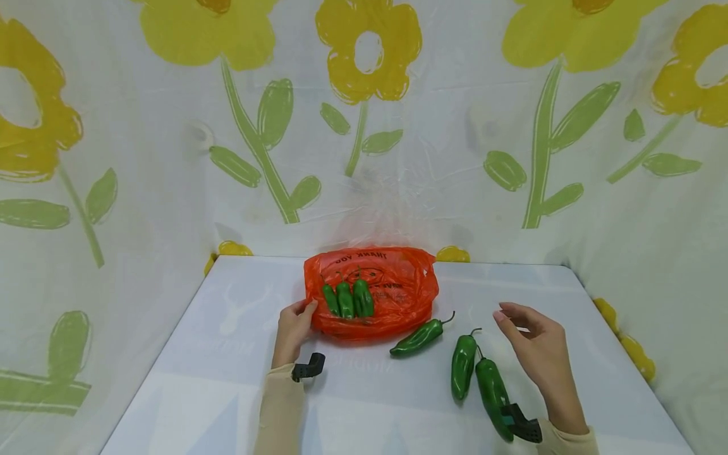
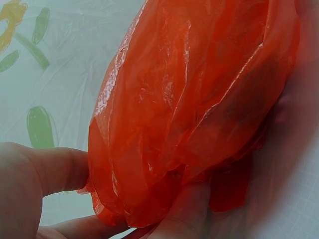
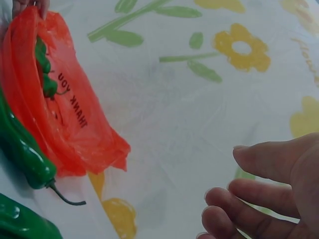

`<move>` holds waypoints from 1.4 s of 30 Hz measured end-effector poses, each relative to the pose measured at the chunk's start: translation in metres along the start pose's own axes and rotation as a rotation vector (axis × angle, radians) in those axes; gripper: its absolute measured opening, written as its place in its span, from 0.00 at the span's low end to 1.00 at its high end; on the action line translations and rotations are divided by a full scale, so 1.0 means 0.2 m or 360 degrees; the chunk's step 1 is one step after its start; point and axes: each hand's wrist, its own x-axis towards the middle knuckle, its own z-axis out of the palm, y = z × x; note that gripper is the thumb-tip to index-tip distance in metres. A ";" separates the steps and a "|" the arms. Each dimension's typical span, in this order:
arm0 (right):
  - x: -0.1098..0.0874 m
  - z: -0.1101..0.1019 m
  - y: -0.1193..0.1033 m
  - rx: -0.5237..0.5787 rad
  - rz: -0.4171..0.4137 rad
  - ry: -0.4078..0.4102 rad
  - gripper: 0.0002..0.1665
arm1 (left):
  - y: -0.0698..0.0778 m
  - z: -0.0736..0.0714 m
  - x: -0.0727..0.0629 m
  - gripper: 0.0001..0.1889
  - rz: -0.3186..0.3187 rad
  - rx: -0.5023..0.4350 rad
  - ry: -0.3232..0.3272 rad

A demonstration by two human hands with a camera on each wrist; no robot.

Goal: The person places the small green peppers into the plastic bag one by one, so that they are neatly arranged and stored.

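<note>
Left hand (image 1: 292, 328) pinches the bag (image 1: 402, 308), peppers (image 1: 344, 301) inside, right of its fingers; firmness is unclear, and slipping could spill them. Right hand (image 1: 543, 354), empty and relaxed, has loose peppers (image 1: 463, 368) leftward.

Red bag (image 1: 406, 309): its smaller print (image 1: 392, 296) was not readable.
Left hand (image 1: 292, 325): was partly hidden behind this bag.
Nearest pepper (image 1: 492, 385): seemed partly covered by black wrist mount (image 1: 523, 426).
</note>
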 end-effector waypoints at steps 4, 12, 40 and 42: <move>-0.02 -0.01 0.02 -0.0015 0.0042 -0.0009 0.22 | 0.00 0.00 0.00 0.31 0.0007 -0.0008 -0.0003; -0.05 -0.01 0.07 -0.0045 0.0151 0.0001 0.23 | 0.00 0.00 -0.01 0.31 0.0006 -0.0013 -0.0013; -0.17 0.01 0.32 -0.0181 0.0643 -0.0345 0.34 | 0.01 0.00 -0.01 0.31 -0.0026 0.0020 0.0017; -0.18 0.01 0.34 -0.0174 0.0643 -0.0399 0.35 | 0.01 0.00 -0.01 0.31 -0.0027 0.0017 0.0018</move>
